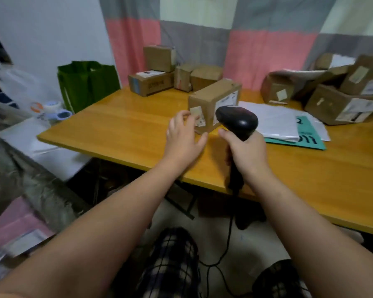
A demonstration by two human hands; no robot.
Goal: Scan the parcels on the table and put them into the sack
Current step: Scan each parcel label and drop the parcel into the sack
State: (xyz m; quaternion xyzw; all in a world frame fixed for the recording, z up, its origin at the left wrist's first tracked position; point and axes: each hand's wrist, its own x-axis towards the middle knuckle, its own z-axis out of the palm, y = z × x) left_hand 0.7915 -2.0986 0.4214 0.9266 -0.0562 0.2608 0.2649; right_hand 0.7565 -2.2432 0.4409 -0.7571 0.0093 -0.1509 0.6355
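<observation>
- Reaches with the left hand (184, 136) to the near end of a cardboard parcel (213, 100); fingers (180, 118) spread and lightly bent, tips against the small label there, thumb at the lower corner.
- Grips a black scanner (237, 121) in the right hand (249, 153), fingers wrapped tight round the handle, the scanner's head just beside the parcel's long labelled side.
- Parcel down on the wooden table (127, 127), near the front edge and about midway along it, a white label on the side facing right.
- Toward the back left corner of the table: a cluster of brown boxes (159, 76), one stacked on another.
- By the right edge: a heap of more boxes (342, 97), most of them labelled.
- Between parcel and heap: white mailers (274, 119) lying flat over a teal envelope (308, 136).
- Just off the table's left edge: a green bag (86, 82), upright.
- Below the front edge: the scanner's cable (229, 229), hanging down to the floor.
</observation>
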